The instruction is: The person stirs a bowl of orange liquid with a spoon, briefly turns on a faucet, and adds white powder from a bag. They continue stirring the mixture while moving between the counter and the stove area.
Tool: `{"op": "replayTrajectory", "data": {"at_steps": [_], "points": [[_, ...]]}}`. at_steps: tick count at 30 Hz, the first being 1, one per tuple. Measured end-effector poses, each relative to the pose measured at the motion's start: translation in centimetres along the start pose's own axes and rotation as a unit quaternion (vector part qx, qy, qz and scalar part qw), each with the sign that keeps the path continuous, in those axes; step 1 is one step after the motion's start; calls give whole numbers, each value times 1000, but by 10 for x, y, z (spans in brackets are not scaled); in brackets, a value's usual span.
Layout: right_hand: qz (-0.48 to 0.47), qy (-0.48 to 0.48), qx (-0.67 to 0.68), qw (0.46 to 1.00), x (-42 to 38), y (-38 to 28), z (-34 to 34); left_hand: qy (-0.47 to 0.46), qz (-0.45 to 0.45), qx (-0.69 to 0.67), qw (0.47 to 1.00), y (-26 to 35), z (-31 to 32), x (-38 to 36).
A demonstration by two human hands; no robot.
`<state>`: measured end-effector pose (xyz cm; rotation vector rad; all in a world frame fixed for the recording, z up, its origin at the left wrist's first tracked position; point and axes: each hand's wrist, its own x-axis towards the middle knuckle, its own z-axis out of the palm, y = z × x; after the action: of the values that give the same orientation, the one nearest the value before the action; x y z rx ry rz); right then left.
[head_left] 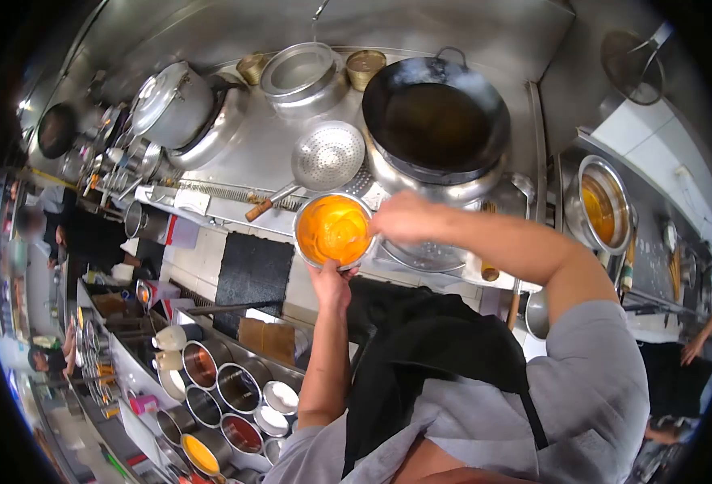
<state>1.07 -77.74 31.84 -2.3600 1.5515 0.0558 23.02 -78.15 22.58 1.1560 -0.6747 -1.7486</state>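
Observation:
My left hand (334, 281) grips the near rim of a round metal bowl (298, 242), thumb over the edge. Inside is a thick orange-yellow liquid (323, 216) that looks like beaten egg, swirled and blurred on its right side. At the bowl's right edge my right hand (404, 218) is closed, its fingers bent toward the liquid. Whatever it holds is hidden by the fingers and by blur. Just beyond the bowl lies a perforated strainer ladle (329, 155) with a wooden handle. A black wok (436, 121) with dark liquid stands behind my right hand.
A lidded pot (173, 105) sits on a burner at the back left. Metal basins (298, 74) stand by the back wall. To the right is a bowl of orange liquid (600, 206). Several seasoning pots (239, 389) fill the lower left. Other people (678, 371) stand at both sides.

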Motion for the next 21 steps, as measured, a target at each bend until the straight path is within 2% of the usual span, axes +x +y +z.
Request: {"op": "replayTrajectory", "data": {"at_steps": [1,3,7,9,10,11,13,14,16,18,19,21], "points": [[45,-16,-50,998,3,4,-25,-9,-9,1,1000,-1,-2,7],[126,7,-74,989,26,15,-24,-71,-6,57,996,-6,-1,21],[143,-17,-50,988,38,-28,-3,-150,-65,32,986,0,-12,65],[139,-8,-27,990,27,-21,-5,-127,-78,28,988,9,-18,74],[158,-21,-5,987,32,4,-2,-132,-77,50,987,11,-18,78],[219,-44,-37,974,36,12,-15,-140,-76,72,985,9,-16,79],[242,3,-73,967,45,13,-25,-162,-66,89,981,6,-6,82],[250,4,-73,965,48,4,-19,-180,-67,80,978,6,-2,86],[203,21,-60,977,44,-26,5,-201,-78,73,974,2,-4,87],[212,1,-42,976,27,-23,0,-176,-78,70,979,2,-8,94],[212,-19,-25,977,14,-17,-6,-193,-84,70,975,5,-7,93],[252,25,-58,966,10,9,-15,-218,-83,114,966,10,-6,77]]}}
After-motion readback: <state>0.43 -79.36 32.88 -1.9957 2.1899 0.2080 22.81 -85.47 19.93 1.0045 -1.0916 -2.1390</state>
